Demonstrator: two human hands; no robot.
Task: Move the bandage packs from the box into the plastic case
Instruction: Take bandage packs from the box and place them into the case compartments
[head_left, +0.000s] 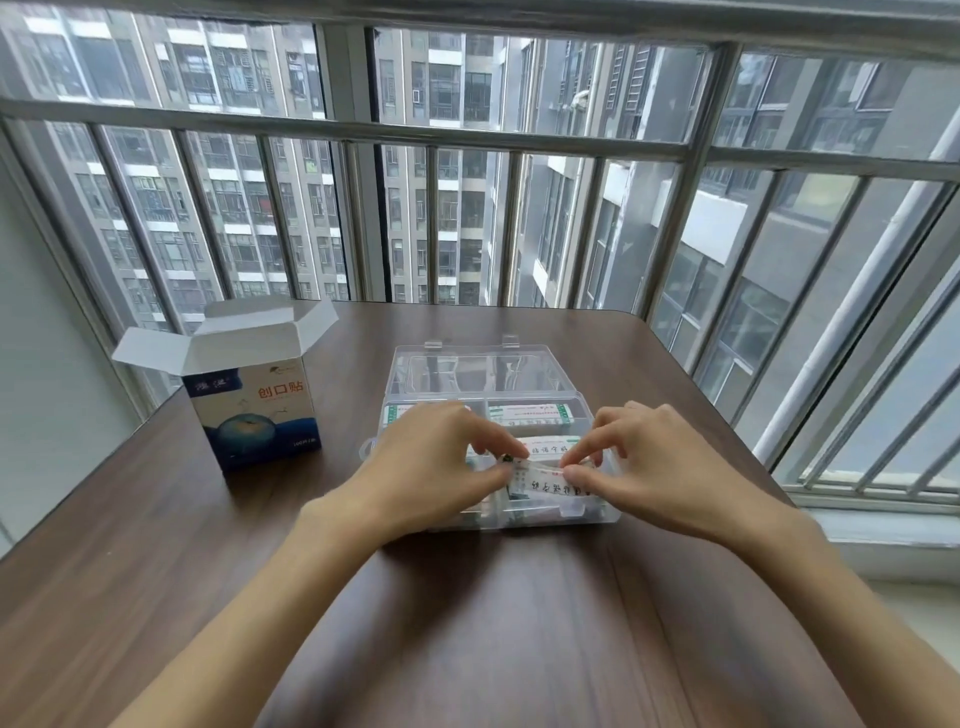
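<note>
Red characters 创口贴 on the white-and-blue cardboard box (258, 410) left of the fingers, small blurred print on the white bandage packs (540, 486) between the fingertips, unreadable

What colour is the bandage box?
The bandage box is white on top, dark blue below; the head view shows it.
</note>
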